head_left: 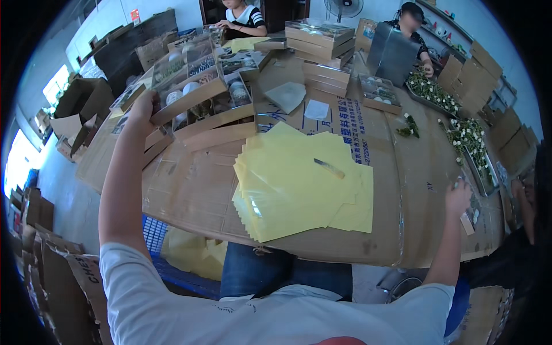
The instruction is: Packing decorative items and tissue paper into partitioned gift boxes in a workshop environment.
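My left hand (144, 106) is closed on the near left corner of a shallow cardboard box (192, 99) with a clear top and filled compartments. That box is tilted and rests over another filled box (221, 122). At the right, my right hand (458, 196) has its fingers drawn together over the table; what they hold, if anything, is too small to make out. Beside it are a metal tray (487, 185) and small white flowers with green stems (468, 137). Between my hands lies a fanned stack of yellow sheets (287, 195), with a small slim tool (329, 168) on top.
The table is covered with cardboard (190, 195). Stacked boxes (319, 43) stand at the back, near a clear-topped box (379, 95). Two people work across the table (244, 23). A blue crate (154, 233) sits below the near edge. Another person's hand (524, 198) is at far right.
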Demonstrator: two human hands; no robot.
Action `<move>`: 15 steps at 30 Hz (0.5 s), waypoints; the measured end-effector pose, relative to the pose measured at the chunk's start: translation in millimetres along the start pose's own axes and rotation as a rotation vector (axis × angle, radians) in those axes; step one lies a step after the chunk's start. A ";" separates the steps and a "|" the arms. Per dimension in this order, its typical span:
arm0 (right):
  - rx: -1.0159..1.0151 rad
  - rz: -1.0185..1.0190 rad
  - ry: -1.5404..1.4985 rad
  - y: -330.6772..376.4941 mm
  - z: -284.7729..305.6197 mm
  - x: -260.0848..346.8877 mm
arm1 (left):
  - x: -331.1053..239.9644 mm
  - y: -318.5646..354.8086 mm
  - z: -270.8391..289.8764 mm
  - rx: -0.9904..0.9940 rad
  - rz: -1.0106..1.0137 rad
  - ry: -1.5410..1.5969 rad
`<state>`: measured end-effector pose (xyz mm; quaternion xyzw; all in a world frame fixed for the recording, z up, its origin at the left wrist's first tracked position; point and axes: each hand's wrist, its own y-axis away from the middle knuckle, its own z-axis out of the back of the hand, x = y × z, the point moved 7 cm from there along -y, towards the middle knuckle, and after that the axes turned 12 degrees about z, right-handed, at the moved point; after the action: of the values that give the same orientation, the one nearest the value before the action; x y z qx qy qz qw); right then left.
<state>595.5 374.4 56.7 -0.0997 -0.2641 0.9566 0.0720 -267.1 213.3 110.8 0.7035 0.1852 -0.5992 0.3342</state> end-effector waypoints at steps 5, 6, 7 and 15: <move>0.309 -0.300 0.115 36.9 -32.4 -66.6 | 2.9 -36.0 -48.8 -0.129 -0.273 -1.261; 0.472 -0.321 0.088 45.5 -46.7 -70.9 | 1.5 -26.3 -63.6 -0.153 -0.411 -1.293; 0.491 -0.310 0.080 45.4 -50.2 -71.5 | 8.9 -29.4 -61.8 -0.165 -0.166 -0.925; 0.492 -0.187 -0.039 30.1 -54.7 -104.2 | 7.7 -33.5 -73.4 -0.388 -0.450 -1.316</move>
<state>706.5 355.9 11.0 -0.0360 -0.0330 0.9830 0.1769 -234.9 286.7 99.3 0.0697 0.1890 -0.9093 0.3641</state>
